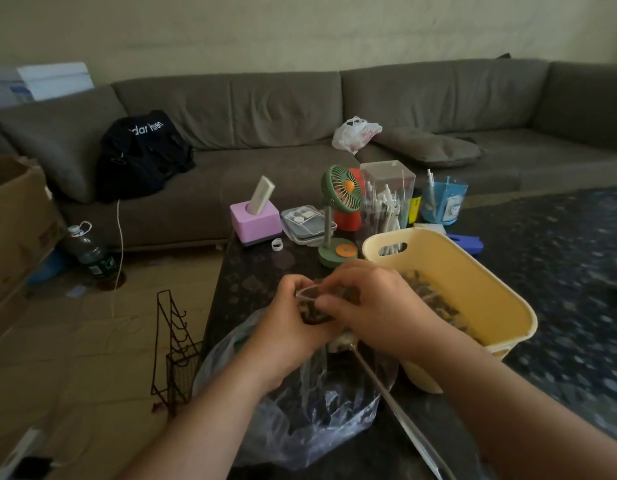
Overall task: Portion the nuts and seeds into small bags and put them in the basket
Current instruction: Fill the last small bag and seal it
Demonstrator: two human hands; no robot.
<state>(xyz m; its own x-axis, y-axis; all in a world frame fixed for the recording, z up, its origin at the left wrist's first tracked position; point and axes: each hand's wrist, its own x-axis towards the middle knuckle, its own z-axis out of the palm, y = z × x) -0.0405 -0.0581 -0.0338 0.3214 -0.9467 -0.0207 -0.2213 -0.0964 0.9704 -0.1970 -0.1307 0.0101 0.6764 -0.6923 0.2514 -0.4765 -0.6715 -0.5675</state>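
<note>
A small clear bag (312, 308) holding dark nuts and seeds is gripped between both hands above the table. My left hand (286, 327) clasps its left side and bottom. My right hand (373, 306) pinches its top edge with the fingertips. Below them lies a large clear plastic bag (300, 410) of dark nuts and seeds, with a long-handled metal spoon (397, 403) resting in it. To the right stands a yellow basket (473, 271) with several filled small bags inside.
On the dark table (251, 271) behind stand a pink tissue box (255, 221), a green desk fan (340, 216), a clear box of straws (386, 199) and a blue cup (444, 199). A wire rack (175, 348) stands on the floor at the left. A grey sofa (300, 109) runs along the back.
</note>
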